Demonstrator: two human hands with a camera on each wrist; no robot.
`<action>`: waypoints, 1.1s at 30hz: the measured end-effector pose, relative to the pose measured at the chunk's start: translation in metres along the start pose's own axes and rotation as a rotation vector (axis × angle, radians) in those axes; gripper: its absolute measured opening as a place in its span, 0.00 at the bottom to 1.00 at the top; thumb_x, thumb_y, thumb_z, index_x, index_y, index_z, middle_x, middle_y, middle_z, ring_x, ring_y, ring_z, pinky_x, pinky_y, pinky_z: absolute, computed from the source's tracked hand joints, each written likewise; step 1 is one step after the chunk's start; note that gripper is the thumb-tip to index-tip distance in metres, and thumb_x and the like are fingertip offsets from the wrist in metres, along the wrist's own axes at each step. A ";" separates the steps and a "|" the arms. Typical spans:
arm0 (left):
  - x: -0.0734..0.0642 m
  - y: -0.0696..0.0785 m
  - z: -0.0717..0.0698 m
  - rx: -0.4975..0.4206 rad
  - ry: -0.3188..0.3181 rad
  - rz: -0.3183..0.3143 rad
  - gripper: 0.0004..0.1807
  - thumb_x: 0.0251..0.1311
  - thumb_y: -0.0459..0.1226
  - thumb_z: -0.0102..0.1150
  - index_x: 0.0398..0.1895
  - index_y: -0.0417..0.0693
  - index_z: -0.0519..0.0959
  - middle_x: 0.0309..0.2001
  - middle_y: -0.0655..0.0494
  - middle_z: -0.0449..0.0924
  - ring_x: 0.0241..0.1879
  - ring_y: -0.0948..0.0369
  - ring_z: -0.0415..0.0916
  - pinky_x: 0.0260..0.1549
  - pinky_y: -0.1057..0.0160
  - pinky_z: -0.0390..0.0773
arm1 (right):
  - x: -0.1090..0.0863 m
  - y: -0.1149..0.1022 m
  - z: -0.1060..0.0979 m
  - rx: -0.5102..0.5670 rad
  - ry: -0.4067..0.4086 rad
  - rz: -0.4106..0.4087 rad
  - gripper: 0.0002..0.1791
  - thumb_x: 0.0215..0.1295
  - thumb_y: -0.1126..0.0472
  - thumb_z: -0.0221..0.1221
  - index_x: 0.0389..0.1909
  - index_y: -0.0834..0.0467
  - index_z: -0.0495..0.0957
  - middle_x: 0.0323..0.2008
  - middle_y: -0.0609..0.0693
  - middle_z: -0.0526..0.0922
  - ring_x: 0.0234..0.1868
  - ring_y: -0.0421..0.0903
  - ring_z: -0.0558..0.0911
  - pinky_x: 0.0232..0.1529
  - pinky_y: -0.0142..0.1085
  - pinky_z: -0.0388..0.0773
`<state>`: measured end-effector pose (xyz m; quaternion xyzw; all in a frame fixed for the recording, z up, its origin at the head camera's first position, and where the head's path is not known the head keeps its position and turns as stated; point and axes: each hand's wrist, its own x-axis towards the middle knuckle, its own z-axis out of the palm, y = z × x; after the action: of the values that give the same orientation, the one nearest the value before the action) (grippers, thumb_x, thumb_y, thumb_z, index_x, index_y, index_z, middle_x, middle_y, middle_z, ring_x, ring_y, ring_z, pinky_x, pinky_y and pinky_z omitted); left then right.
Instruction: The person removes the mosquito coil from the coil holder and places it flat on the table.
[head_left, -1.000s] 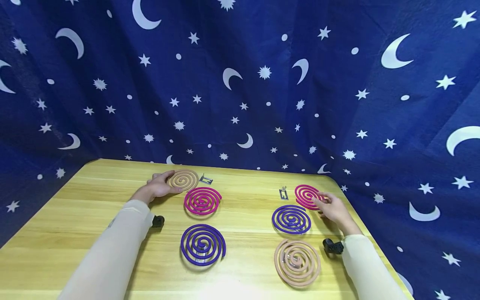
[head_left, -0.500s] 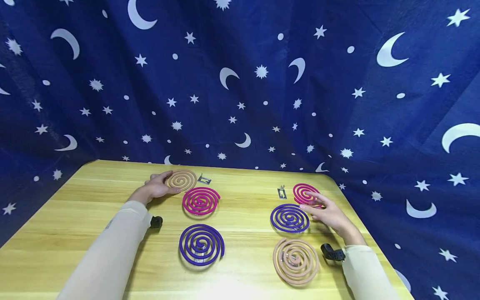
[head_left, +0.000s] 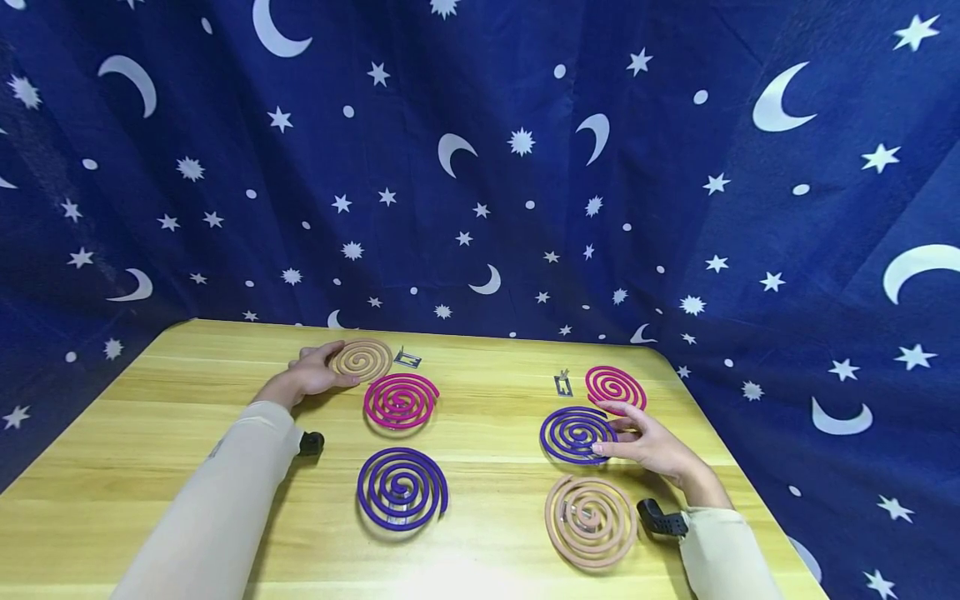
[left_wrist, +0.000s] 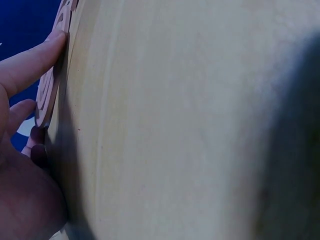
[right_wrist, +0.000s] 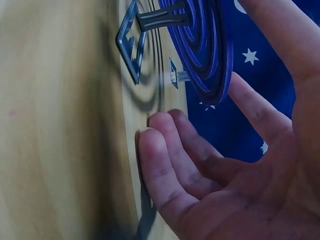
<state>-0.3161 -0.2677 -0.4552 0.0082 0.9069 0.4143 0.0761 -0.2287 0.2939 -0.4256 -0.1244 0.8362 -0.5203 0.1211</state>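
Note:
At the back left, my left hand [head_left: 315, 372] holds the edge of a tan mosquito coil [head_left: 362, 361], thumb and fingers spread along its rim. In the left wrist view the tan coil [left_wrist: 48, 90] shows edge-on beside the fingers. My right hand [head_left: 651, 442] is spread at the right side of a purple mosquito coil [head_left: 573, 435], its thumb overlapping the near rim. The right wrist view shows a finger at the purple coil's edge [right_wrist: 220, 92], lower fingers close to the tabletop. A metal stand [right_wrist: 131, 45] props this coil up.
Bare metal stands [head_left: 407, 359] [head_left: 563, 383] stand near the back. Behind my right hand lies a pink coil [head_left: 615, 388]. Raised on stands are another pink coil [head_left: 401, 402], a purple coil [head_left: 402, 489] and a tan coil [head_left: 590, 523]. A starry curtain [head_left: 480, 167] hangs behind the table.
My right hand has left the pink coil at the back right and moved nearer and leftward to the purple one. The left hand stays on the tan coil.

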 end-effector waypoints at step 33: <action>-0.004 -0.006 0.002 -0.183 0.007 0.022 0.55 0.55 0.43 0.73 0.81 0.44 0.49 0.70 0.27 0.38 0.68 0.32 0.39 0.69 0.33 0.42 | 0.001 0.013 0.006 0.016 -0.040 -0.051 0.44 0.56 0.67 0.73 0.70 0.71 0.62 0.56 0.67 0.76 0.52 0.55 0.79 0.48 0.35 0.80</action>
<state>-0.3116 -0.2703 -0.4608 0.0099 0.8653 0.4964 0.0687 -0.2288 0.2942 -0.4399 -0.1550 0.8260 -0.5272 0.1257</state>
